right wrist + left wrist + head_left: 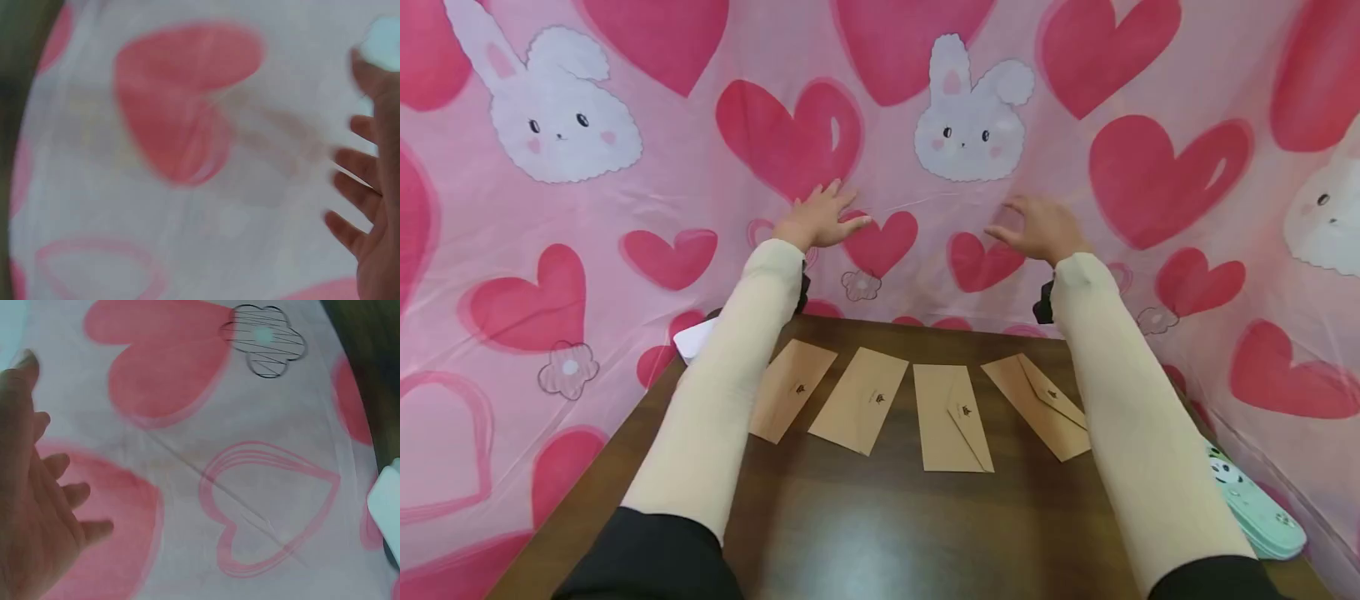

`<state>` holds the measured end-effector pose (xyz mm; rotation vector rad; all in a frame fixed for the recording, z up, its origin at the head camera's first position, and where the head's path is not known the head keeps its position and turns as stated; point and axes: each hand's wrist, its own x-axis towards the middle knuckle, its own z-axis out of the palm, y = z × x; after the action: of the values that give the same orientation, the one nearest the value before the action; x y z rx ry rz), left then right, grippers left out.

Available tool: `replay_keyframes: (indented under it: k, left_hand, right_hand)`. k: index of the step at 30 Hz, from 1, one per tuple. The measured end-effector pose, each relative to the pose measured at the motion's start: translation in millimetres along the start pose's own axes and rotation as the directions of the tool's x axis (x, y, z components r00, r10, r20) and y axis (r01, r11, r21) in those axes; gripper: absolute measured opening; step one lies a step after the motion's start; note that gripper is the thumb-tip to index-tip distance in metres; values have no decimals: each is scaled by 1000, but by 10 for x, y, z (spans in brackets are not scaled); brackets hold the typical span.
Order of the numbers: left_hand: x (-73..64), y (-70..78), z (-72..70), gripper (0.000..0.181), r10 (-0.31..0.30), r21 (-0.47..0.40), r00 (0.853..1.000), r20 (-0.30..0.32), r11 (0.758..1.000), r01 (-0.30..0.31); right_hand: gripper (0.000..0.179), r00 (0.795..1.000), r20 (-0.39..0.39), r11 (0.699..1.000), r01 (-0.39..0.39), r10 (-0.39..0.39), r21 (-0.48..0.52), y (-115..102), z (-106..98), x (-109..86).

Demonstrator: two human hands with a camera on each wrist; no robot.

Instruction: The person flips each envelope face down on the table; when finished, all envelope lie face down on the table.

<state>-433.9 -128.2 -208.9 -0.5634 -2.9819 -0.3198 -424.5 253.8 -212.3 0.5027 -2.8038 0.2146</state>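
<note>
Both hands are raised past the table's far edge, in front of the patterned cloth, and hold nothing. My left hand [820, 218] has its fingers spread. My right hand [1041, 229] shows its thumb apart from slightly bent fingers. Below them, several kraft-paper envelopes lie fanned across the table: a leftmost envelope [793, 385] partly behind the left sleeve, another envelope [859, 400] beside it, an envelope [942, 421] with a slanted flap, and a right envelope [1030, 396] partly behind the right sleeve. Each bears a small dark crown mark. In the wrist views, only cloth lies beyond the fingers.
A dark brown table [865, 525] spans the front. A pink cloth [880, 179] with hearts and rabbits hangs behind and at both sides. A white object [695, 337] sits at the far left corner, and a mint-green case [1262, 512] with a panda print lies at right.
</note>
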Motion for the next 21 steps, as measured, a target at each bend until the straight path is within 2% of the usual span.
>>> replay_keyframes:
  k: [3, 6, 8, 10, 12, 15, 17, 20, 21]
  left_hand:
    - [-121, -188, -55, 79, 67, -158, 997, -49, 985, -74]
    - [-318, -387, -42, 61, 95, -307, 989, -117, 943, -127]
    - [-462, -496, 21, 43, 95, -366, 981, -170, 918, -152]
    - [-638, -592, 124, 28, 80, -389, 973, -218, 907, -162]
    - [-849, -669, 269, 20, 75, -403, 970, -229, 900, -165]
    - [-1179, -732, 524, 12, 96, -407, 974, -206, 897, -174]
    - [-1405, -769, 705, 10, 121, -402, 980, -160, 898, -177]
    - [-1692, -838, 954, 10, 135, -362, 988, -69, 920, -151]
    - [-1764, -868, 1028, 12, 130, -353, 991, -35, 926, -134]
  right_hand:
    - [56, 995, -34, 994, 94, -92, 62, -178, -24, 56]
    - [40, 978, -30, 966, 210, -207, 150, -449, 65, 99]
    - [30, 959, -35, 938, 283, -282, 199, -639, 183, 113]
    - [22, 939, -33, 904, 338, -342, 263, -842, 361, 128]
    - [18, 917, -31, 869, 386, -397, 308, -1035, 585, 131]
    - [15, 888, -24, 832, 439, -459, 340, -1306, 947, 124]
    - [14, 874, -8, 818, 457, -486, 349, -1468, 1191, 118]
    - [14, 880, 59, 823, 416, -472, 387, -1677, 1527, 135]
    - [14, 888, 88, 832, 384, -452, 401, -1734, 1633, 149]
